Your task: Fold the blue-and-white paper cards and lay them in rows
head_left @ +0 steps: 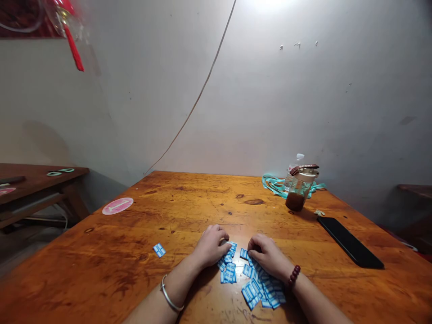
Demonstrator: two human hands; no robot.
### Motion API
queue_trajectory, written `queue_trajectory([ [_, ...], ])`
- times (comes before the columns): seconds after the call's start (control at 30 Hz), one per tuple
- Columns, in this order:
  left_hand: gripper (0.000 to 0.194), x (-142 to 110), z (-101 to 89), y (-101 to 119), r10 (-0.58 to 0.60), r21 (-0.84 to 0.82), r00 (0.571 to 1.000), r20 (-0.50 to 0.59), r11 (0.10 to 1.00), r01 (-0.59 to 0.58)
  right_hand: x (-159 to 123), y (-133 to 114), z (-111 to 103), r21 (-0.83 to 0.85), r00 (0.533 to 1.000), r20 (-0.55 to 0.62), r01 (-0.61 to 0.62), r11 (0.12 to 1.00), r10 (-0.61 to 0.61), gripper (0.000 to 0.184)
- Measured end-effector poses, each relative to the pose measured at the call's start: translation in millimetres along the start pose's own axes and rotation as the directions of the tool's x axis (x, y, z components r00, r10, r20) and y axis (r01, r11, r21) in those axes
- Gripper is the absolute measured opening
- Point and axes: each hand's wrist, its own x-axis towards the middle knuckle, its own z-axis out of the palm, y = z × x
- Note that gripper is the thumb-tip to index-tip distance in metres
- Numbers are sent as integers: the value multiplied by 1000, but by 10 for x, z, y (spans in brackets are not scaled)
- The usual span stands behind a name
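My left hand [212,245] is bent over a small pile of blue-and-white cards [228,272], its thumb and curled fingers closed at the pile's upper edge. Across a narrow gap, my right hand [268,255] has its thumb and forefinger pinched at the edge of a small blue-and-white card [243,254]. Beneath and in front of that hand spreads a larger, overlapping heap of the same cards [251,292]. The palms hide part of both piles. One more blue-and-white card [159,250] lies alone to the left.
On the wooden table [189,193], a black phone [350,242] lies at right. Behind it stand a strapped drink bottle [299,191] with dark liquid and a clear plastic bottle [299,158], beside turquoise straps [272,185]. A pink round sticker [118,206] is at left.
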Motion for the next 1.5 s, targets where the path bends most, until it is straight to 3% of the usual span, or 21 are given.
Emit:
queue_trajectory([
  [0.13, 25, -31, 11, 56, 58, -16, 996, 61, 998, -57, -15, 27, -6, 115, 1000, -21, -12, 993, 14, 9],
  [0.3, 9, -25, 65, 119, 57, -75, 993, 102, 996, -49, -40, -66, 9, 283, 999, 41, -15, 959, 3, 11],
  [0.47, 28, -33, 88, 126, 47, -85, 998, 47, 995, -43, -17, -98, -49, 221, 998, 15, 50, 974, -55, 13],
  [0.6, 31, -37, 107, 139, 64, -88, 997, 43, 994, -60, -24, 27, -310, 79, 999, -49, -14, 997, 18, 15],
  [0.67, 20, -24, 118, 133, 47, -90, 998, 44, 995, -43, -63, 121, -474, -15, 997, 21, -75, 997, 75, 18],
  [0.77, 10, 6, 125, 98, 21, -93, 999, 47, 996, -16, -130, 198, -602, -114, 964, 220, -125, 986, 148, 31],
  [0.9, 11, 31, 99, 68, -8, -132, 999, 45, 991, 14, -147, 121, -446, -162, 940, 305, -109, 981, 155, 35],
  [1.03, 17, 27, 36, 109, 23, -165, 998, 62, 986, -12, -94, 22, -237, -32, 964, 256, -68, 997, 74, 12],
  [1.2, 23, 23, -30, 155, 28, -201, 995, 96, 980, -8, -38, 27, -257, 240, 980, 162, -149, 959, 112, 13],
  [1.33, 24, 33, -34, 127, -17, -198, 996, 88, 980, 34, -32, 62, -279, 428, 969, 197, -224, 875, 152, 13],
  [1.5, 24, 54, -7, 55, -47, -191, 995, -83, 981, 30, -12, 150, -226, 387, 976, 169, -191, 902, 134, 17],
])
